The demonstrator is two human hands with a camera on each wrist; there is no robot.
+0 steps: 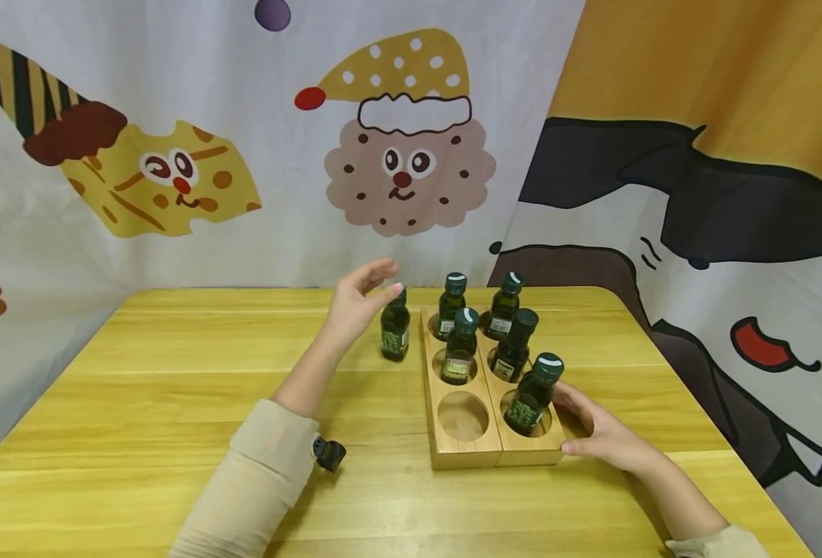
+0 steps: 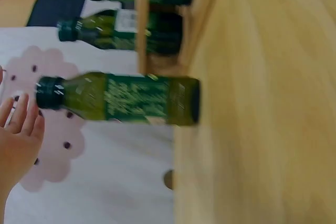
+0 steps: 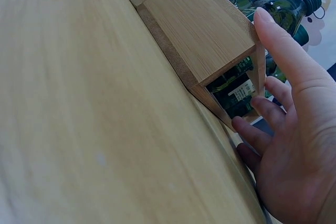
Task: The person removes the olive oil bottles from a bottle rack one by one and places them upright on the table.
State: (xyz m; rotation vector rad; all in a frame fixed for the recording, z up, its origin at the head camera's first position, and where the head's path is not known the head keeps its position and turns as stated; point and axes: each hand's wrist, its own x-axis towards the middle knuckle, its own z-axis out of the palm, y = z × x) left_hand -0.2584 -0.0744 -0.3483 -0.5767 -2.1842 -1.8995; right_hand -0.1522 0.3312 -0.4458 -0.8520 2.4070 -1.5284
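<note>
A small green glass bottle (image 1: pixel 395 333) with a dark green cap and a printed label stands upright on the table, just left of the wooden rack (image 1: pixel 465 459). Beside its cap is my left hand (image 1: pixel 362 302), thumb and fingers spread apart; the left wrist view shows the fingertips close to the cap (image 2: pixel 50 93). Several similar bottles (image 1: pixel 458 356) stand in the rack's round holes, while its front-left hole (image 1: pixel 463 416) shows bare wood. My right hand (image 1: pixel 602 434) holds the rack's front right corner, thumb (image 3: pixel 278 40) at the front edge and fingers along the open side.
The rack stands on a yellow wood-grain table (image 1: pixel 174 403), right of the middle. A curtain (image 1: pixel 264 256) with cartoon prints hangs behind the table's far edge. A small black device (image 1: pixel 329 454) sits at the left sleeve cuff.
</note>
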